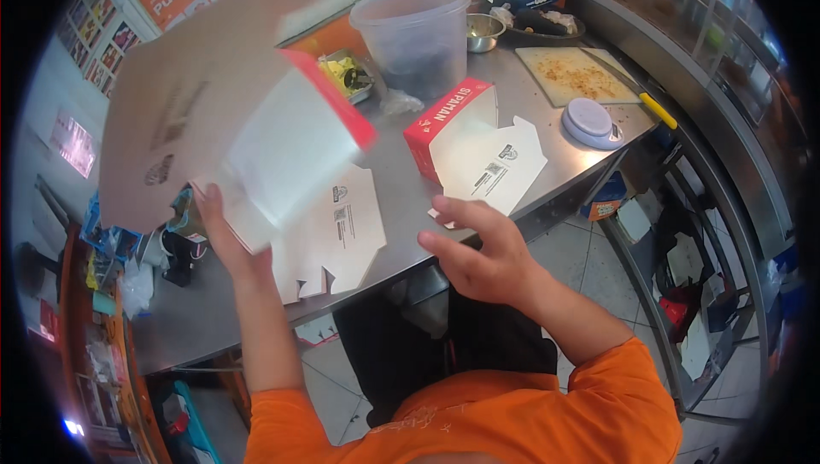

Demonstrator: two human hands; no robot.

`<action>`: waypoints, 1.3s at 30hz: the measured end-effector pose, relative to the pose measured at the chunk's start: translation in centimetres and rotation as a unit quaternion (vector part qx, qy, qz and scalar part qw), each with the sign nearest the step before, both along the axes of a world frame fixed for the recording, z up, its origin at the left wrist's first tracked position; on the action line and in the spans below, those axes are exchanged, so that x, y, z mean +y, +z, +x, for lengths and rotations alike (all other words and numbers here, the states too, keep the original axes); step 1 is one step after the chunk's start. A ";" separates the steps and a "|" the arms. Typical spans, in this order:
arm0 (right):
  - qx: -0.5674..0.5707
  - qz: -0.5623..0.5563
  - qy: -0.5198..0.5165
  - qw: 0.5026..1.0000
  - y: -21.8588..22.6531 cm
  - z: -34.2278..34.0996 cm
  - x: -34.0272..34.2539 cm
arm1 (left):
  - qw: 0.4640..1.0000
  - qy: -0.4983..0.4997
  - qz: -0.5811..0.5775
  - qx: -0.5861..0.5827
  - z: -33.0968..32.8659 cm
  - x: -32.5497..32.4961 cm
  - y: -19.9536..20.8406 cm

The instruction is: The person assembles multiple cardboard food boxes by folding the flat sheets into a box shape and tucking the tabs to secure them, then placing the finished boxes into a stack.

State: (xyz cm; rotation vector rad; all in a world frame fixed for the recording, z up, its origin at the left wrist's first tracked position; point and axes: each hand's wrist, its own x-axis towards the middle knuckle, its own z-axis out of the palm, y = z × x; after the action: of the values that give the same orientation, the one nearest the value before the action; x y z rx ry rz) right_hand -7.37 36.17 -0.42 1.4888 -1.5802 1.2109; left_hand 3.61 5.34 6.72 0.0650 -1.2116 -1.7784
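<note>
While the left hand (229, 237) grips a blurred carton (226, 122), fingers partly hidden, the right hand (485, 255) hovers, fingers parted.

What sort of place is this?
Probably a small takeaway kitchen: a red-and-white cardboard box stands on a metal table, near a crumb-covered cutting board and a yellow-handled knife.

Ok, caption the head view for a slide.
Left hand holding an open carton, right hand near a red-and-white box on a metal table.
</note>
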 end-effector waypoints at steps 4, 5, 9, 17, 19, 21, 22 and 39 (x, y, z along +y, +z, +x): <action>0.075 0.039 -0.007 0.996 -1.8 -0.4 0.4 | 0.991 0.078 -0.038 -0.102 2.5 5.3 -4.0; 0.083 0.073 -0.031 0.993 -2.4 -0.2 0.4 | 0.985 0.024 -0.058 -0.162 3.8 5.5 -4.7; 0.130 0.177 0.058 0.974 -5.6 -1.5 3.2 | 0.961 -0.082 0.035 -0.261 6.7 6.0 -6.8; 0.163 0.128 0.129 0.970 -5.1 -1.7 3.1 | 0.921 -0.194 0.059 -0.332 7.1 6.2 -5.9; 0.150 0.100 0.120 0.976 -4.5 -1.0 2.8 | 0.920 -0.203 0.050 -0.330 7.1 6.2 -5.5; 0.162 0.097 0.102 0.977 -4.2 -0.7 3.0 | 0.921 -0.208 0.044 -0.325 6.9 6.3 -5.7; 0.143 0.082 0.095 0.982 -4.0 -0.8 3.1 | 0.919 -0.215 0.037 -0.328 6.7 6.4 -5.7; -0.453 0.060 -0.227 0.860 -5.8 -2.4 12.7 | 0.896 -0.125 -0.174 -0.388 -2.7 10.9 -10.4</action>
State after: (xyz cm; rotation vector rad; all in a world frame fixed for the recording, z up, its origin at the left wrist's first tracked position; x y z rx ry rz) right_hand -9.75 48.86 -6.19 0.4845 -2.4582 1.6322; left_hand 0.93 16.26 -3.73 0.4640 -2.1820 -1.7677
